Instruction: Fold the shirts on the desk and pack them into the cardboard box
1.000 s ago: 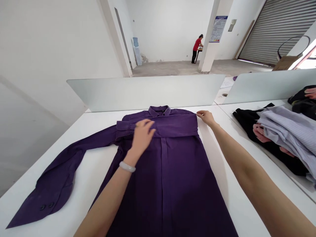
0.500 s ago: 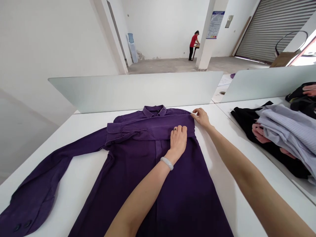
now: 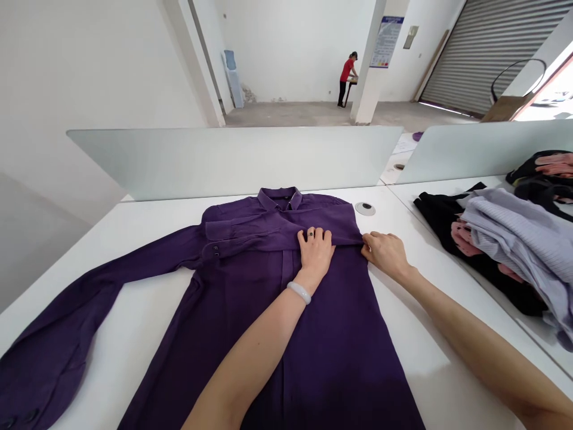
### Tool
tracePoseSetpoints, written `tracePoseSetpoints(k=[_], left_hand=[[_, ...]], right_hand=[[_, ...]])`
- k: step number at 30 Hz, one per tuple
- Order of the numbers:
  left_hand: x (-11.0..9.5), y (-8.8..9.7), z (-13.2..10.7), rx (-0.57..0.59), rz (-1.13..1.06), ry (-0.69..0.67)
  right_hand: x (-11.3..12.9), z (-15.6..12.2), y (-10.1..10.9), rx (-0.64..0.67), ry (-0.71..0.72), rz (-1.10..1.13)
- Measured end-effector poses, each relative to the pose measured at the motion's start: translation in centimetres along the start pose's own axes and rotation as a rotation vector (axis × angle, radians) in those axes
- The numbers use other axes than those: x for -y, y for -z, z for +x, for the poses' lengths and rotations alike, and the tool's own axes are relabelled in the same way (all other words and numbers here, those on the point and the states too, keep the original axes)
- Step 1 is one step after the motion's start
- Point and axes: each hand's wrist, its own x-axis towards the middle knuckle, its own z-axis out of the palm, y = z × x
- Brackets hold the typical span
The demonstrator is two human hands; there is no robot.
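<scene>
A purple long-sleeved shirt [image 3: 331, 316] lies front up with its collar toward the far side. One sleeve [image 3: 264, 230] is folded across the chest, its cuff at the left; the other stretches out to the left. My left hand [image 3: 316, 254], with a pale bangle at the wrist, rests on the folded sleeve, fingers spread and fingertips pressed on the cloth. At the shirt's right side, my right hand [image 3: 385, 254] pinches the edge of the fabric where the sleeve folds over. Its fingertips are partly hidden.
Beyond the white table [image 3: 416, 298] stands a frosted divider [image 3: 237, 164]. A round cable-hole cover [image 3: 365, 208] sits near the shirt's shoulder. Folded clothes [image 3: 521, 239] are piled at the right. Far back, a person in red [image 3: 347, 77] stands at a small table.
My right hand has moved from the shoulder edge toward me, down to the folded sleeve's lower edge. The cuff lies slightly differently. My left hand stays on the sleeve, its fingers more spread.
</scene>
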Motion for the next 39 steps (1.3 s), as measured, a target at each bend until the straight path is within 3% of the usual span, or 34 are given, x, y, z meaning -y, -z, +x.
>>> tracePoseSetpoints(k=[3, 8, 14, 20, 27, 30, 34, 39], left_hand=[[-0.1, -0.1, -0.1, 0.031, 0.001, 0.050], [-0.3, 0.3, 0.0, 0.092, 0.033, 0.056], [1.3, 1.5, 0.7, 0.160, 0.096, 0.139], [2.4, 2.7, 0.8, 0.415, 0.149, 0.292], [4.3, 5.9, 1.4, 0.677, 0.149, 0.228], [3.8, 6.6, 4.2, 0.626, 0.082, 0.121], [1.1, 4.1, 10.0, 0.402, -0.039, 0.016], [-1.3, -1.3, 15.7, 0.401, -0.139, 0.051]], right_hand=[[-0.6, -0.7, -0.4, -0.062, -0.018, 0.111], [-0.4, -1.1, -1.5, -0.160, 0.104, 0.185], [-0.5, -1.2, -2.3, -0.202, 0.199, 0.223], [-0.9, -1.1, -2.1, -0.113, 0.271, 0.268], [-1.0, -1.1, -2.0, -0.043, 0.246, 0.356], [-0.9, -1.0, -2.0, -0.029, 0.240, 0.369], [-0.8, -0.9, -1.7, -0.021, 0.245, 0.347], [-0.5, -1.0, -1.5, -0.027, 0.242, 0.327]])
